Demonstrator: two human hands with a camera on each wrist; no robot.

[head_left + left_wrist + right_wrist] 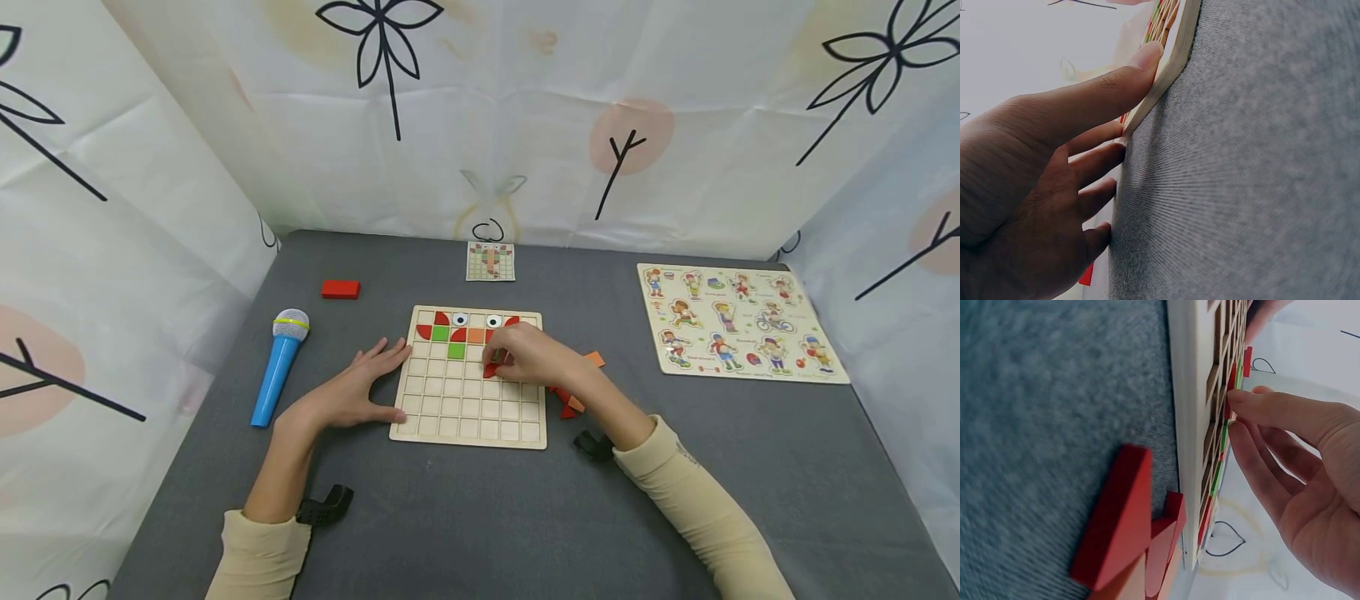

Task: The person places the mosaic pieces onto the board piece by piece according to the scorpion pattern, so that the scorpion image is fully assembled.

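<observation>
Pinching a small red tile (1227,411) between thumb and fingertips, the right hand (531,350) works at the upper right part of a pale wooden board (468,443) divided into square cells. The tile's exact shape is hidden by the fingers. The left hand (354,392) is spread with its fingers apart, thumb resting on the board's rim near the front left corner and the other fingers along the left side; it seems to be steadying the board. The board lies flat on the grey cloth-covered counter (480,517), in front of the person, its upper rows partly filled with red and green tiles, an orange square (476,335) and two white tiles with black eye dots.

The step in hand appears to be seating the tile in a cell, following the small printed grid card (491,275) beyond the board. The next move probably calls for lining its edges up with the cell walls, pressing it flat and letting go, without nudging its neighbours. Loose red and orange blocks (1116,515) lie just beside the board's right edge, partly under the right forearm.

No brand can be read on the blue toy microphone (279,367) or the red rectangular block (341,289). The cream board of cartoon children (738,321) seems to carry captions, too small to make out.
</observation>
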